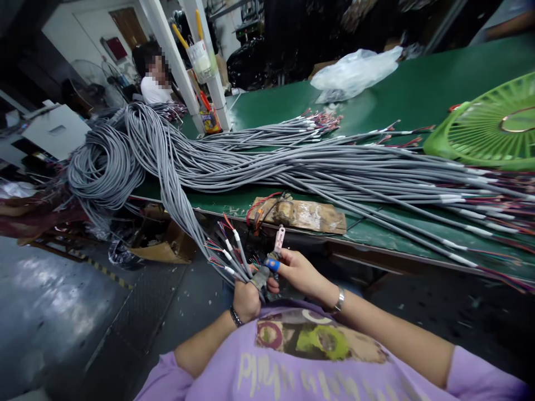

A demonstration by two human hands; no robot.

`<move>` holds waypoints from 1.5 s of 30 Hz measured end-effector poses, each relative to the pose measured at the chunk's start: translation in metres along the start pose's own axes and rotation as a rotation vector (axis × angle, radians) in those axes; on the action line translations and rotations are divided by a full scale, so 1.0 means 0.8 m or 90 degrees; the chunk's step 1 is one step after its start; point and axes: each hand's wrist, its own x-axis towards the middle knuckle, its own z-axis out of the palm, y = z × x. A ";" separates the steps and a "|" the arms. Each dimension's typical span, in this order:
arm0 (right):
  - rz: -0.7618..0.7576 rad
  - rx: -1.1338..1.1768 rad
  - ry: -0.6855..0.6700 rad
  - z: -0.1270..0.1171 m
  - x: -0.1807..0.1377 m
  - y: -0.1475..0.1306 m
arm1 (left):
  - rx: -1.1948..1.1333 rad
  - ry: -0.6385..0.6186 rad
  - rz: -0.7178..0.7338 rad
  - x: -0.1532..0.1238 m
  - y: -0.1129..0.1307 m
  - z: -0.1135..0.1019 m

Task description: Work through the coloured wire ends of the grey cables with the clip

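Observation:
My left hand (pixel 247 298) is closed around a bundle of grey cables (pixel 184 209) just in front of my body. Their stripped ends, with white sleeves and thin coloured wires (pixel 228 245), fan out above the fist. A greyish wrap covers the left thumb. Close beside it, my right hand (pixel 298 273) is closed in a pinch, with blue tape around one digit. From its fingertips a small flat pale-pink strip (pixel 280 238) with a hole sticks up; its lower part is hidden. The fingers of both hands nearly meet, and what lies between them is unclear.
Long grey cables (pixel 259 161) lie across the green table (pixel 434 83), coiled at the left. A taped cardboard piece (pixel 309 216) lies at the near edge. Further off are a green fan (pixel 493 125), a plastic bag (pixel 355 72), a white post (pixel 217 83) and a seated person (pixel 156 86).

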 end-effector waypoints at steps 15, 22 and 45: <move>-0.022 -0.011 0.055 -0.018 -0.009 0.004 | -0.040 0.038 0.000 -0.004 0.024 0.015; 0.058 0.171 0.140 -0.043 0.010 -0.012 | 0.000 -0.071 -0.038 -0.007 0.036 0.020; -0.021 0.188 0.220 -0.026 0.026 -0.023 | 0.035 -0.069 -0.062 0.008 0.034 0.039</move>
